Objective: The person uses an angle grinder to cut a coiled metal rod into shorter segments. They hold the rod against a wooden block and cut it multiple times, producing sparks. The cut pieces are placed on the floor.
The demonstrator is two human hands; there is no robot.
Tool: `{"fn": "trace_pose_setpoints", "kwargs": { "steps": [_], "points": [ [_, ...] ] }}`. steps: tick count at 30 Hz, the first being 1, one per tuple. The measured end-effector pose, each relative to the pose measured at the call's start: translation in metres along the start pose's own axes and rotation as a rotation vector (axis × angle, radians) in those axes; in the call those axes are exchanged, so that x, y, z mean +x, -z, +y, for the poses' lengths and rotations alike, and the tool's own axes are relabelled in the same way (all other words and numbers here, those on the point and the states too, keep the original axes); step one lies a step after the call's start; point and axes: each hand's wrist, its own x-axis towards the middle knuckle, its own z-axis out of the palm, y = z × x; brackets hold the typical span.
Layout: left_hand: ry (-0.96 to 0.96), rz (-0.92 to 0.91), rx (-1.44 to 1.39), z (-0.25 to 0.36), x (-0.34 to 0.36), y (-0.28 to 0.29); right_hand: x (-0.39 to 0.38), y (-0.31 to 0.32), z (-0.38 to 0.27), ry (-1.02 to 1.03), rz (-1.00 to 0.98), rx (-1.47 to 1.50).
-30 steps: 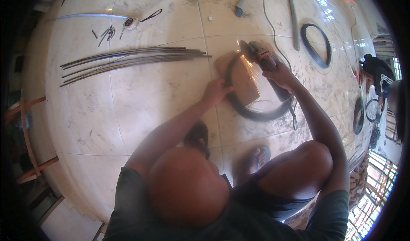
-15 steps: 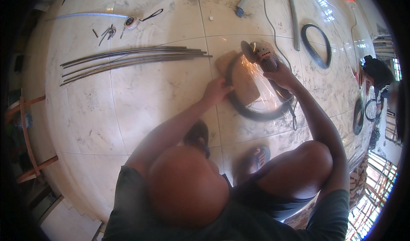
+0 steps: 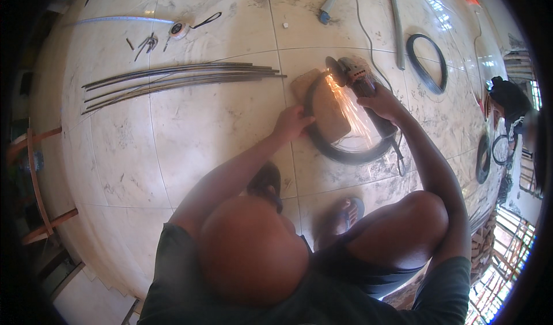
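Observation:
My right hand (image 3: pixel 380 102) is wrapped round the body of an angle grinder (image 3: pixel 358 77). Its disc meets the upper part of a coil of dark wire (image 3: pixel 357 156), and orange sparks stream down from there toward the lower right. My left hand (image 3: pixel 292 122) grips the left side of the same coil, thumb against its inner edge. Under and inside the coil lies a brown wooden block (image 3: pixel 330 116). The exact spot of contact is partly hidden by the disc and the glare. A cord runs up from the grinder.
Several thin metal rods (image 3: pixel 184 78) lie to the left. Beyond them are a tape measure (image 3: pixel 178 30), partly pulled out, and short cut pieces (image 3: pixel 147 44). Another wire coil (image 3: pixel 427 63) and a grey tube (image 3: pixel 395 25) lie at the far right. A person (image 3: pixel 510 97) is at the right edge.
The spark stream has grown denser and brighter. The grinder has shifted very slightly; my left hand stays in place on the coil.

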Motion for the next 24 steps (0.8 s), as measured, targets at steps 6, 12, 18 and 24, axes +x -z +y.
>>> {"fn": "trace_pose_setpoints", "kwargs": {
  "steps": [6,12,18,24],
  "points": [
    [-0.002,0.009,0.018,0.004,-0.002,0.001,-0.007,-0.001,-0.007,-0.008,0.020,-0.007],
    [-0.008,0.002,0.027,0.010,-0.005,0.001,-0.002,-0.003,-0.006,0.005,0.065,-0.092],
    [-0.027,0.009,0.051,0.004,0.000,0.001,0.002,-0.002,-0.010,0.024,0.034,-0.019],
    [-0.023,0.035,0.078,-0.013,0.009,-0.001,0.007,-0.001,-0.011,0.025,0.058,-0.068]
  ]
}}
